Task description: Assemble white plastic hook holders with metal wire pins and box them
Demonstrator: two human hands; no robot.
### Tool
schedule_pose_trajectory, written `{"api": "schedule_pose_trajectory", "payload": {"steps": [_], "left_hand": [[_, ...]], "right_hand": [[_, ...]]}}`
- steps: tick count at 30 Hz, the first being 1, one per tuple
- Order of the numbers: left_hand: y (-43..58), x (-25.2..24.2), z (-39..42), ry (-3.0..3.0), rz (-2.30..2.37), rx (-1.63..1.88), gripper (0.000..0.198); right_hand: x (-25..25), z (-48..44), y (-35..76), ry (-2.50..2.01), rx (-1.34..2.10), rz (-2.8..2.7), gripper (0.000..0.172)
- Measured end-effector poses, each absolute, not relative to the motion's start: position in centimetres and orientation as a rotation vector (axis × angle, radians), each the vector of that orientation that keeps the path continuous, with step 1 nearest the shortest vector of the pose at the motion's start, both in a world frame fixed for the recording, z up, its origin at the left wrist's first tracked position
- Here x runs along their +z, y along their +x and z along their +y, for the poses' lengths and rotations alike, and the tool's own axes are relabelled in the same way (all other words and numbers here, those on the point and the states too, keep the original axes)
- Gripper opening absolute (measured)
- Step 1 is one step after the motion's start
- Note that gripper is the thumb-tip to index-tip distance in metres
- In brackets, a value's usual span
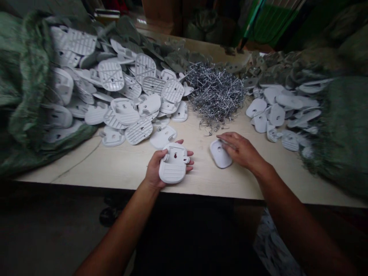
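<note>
My left hand (156,168) holds a white plastic mounting plate (173,164) on its palm, with the thumb over the plate's edge. The plate has a keyhole slot and small side tabs. My right hand (238,149) lies over a second white plastic plate (220,154), its fingers pressing on the top of the plate, which rests on the table. Between and above my hands lies a tangled heap of thin metal wire hooks (215,94). Heaps of similar white plates (138,130) spread to both sides.
A pale wooden table (201,180) has its near edge just below my hands. Green woven sacks (24,88) spill plates at left, and another green sack (342,130) lies at right. Grey-green plates are piled behind the hooks. Dark floor lies below the table.
</note>
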State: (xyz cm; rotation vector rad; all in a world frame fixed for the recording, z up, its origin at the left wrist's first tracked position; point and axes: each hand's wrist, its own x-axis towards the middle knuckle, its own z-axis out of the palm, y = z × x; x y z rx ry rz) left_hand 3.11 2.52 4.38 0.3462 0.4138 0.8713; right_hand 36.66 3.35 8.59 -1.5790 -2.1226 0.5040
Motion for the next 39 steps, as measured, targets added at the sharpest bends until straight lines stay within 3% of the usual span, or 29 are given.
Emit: {"api": "schedule_pose_trajectory", "payload": {"steps": [2,7,12,19,24,31,39], "left_hand": [[2.8,4.5,2.3,0.346,0.418,0.913,0.084],[1.7,4.5,1.6,0.390,0.513,1.022,0.088],[3.0,4.5,1.8,0.393,0.582,1.019,0.083],[4.1,4.9,2.1,0.438,0.609,1.062,0.078],[4.2,4.9,1.9,0.479,0.645,1.086,0.072],[4.7,4.5,1.7,0.606,0.718,1.207,0.059],[4.8,4.6,1.6,0.815,0.798,1.231,0.051]], "right_hand": [[8.3,2.6,35.3,-1.671,0.427,-2.090,0.051],[6.9,-0.5,33.0,-2.057,0.432,-2.022,0.103],[5.8,-1.3,31.6,-1.992,0.441,-2.151,0.090],[6.1,-0.3,31.2,-1.828,0.537,-2.199,0.118],[6.3,0.5,31.0,-1.836,0.623,-2.069,0.102],[8.5,-0.1,28.5,-1.222,1.701,-1.207,0.099],[8.4,-1.1,25.9,-1.093,1.708,-1.114,0.092]]}}
